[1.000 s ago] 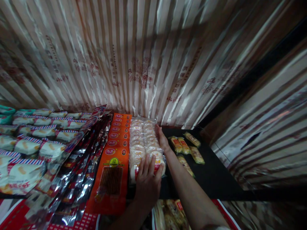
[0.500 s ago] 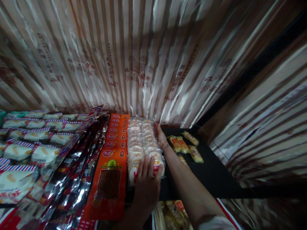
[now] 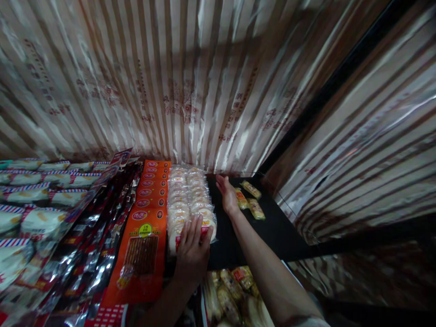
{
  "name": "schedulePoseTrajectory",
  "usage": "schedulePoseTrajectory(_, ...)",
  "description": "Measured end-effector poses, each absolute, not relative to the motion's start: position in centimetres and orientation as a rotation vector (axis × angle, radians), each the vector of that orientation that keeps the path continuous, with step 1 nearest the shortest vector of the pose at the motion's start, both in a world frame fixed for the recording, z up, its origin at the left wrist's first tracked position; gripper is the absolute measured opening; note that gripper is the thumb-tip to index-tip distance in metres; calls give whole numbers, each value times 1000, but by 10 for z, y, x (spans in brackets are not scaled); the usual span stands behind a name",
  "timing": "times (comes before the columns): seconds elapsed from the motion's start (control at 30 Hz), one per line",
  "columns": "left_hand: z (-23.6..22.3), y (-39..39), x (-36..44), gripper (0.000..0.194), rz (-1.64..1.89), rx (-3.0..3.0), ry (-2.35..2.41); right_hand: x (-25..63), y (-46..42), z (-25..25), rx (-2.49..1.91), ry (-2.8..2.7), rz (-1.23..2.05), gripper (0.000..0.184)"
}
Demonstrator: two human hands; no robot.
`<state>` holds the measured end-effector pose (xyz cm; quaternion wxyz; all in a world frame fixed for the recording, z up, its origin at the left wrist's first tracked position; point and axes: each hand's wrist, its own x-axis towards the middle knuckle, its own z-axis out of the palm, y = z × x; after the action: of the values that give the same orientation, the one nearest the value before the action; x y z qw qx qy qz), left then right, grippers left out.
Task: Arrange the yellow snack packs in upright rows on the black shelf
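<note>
A row of clear packs of round white rice crackers (image 3: 185, 200) runs back along a black shelf (image 3: 272, 229). My left hand (image 3: 192, 247) lies flat on the front pack, fingers stretched out. My right hand (image 3: 226, 195) is open beside the row's right side, a little apart from it, with its fingers pointing to the back wall. Just right of that hand lie a few small yellow snack packets (image 3: 250, 202).
Orange snack packs (image 3: 145, 227) line up left of the crackers, then dark foil packs (image 3: 102, 236) and white striped packs (image 3: 37, 213). A striped glossy curtain (image 3: 190, 86) forms the back and right walls. More yellow packets (image 3: 231, 293) sit on a lower level below the shelf.
My right hand has come off the side of the cracker row and moved slightly right. The view has swung to the right. My left hand stays on the front pack.
</note>
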<state>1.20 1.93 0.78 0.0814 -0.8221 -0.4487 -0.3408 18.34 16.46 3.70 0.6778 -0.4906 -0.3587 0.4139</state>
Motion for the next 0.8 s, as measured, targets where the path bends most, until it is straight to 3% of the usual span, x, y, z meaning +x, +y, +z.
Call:
schedulePoseTrajectory(0.3, 6, 15, 8, 43, -1003, -2516, -1250, 247, 65, 53, -1248, -836, 641, 47)
schedulePoseTrajectory(0.6, 25, -12, 9, 42, -1114, -2605, -1105, 267, 3, 19, -1627, -1002, 471, 41)
schedulePoseTrajectory(0.8, 21, -38, 25, 33, -1206, -2692, -937, 259, -2, 10, -1792, -1172, 393, 48)
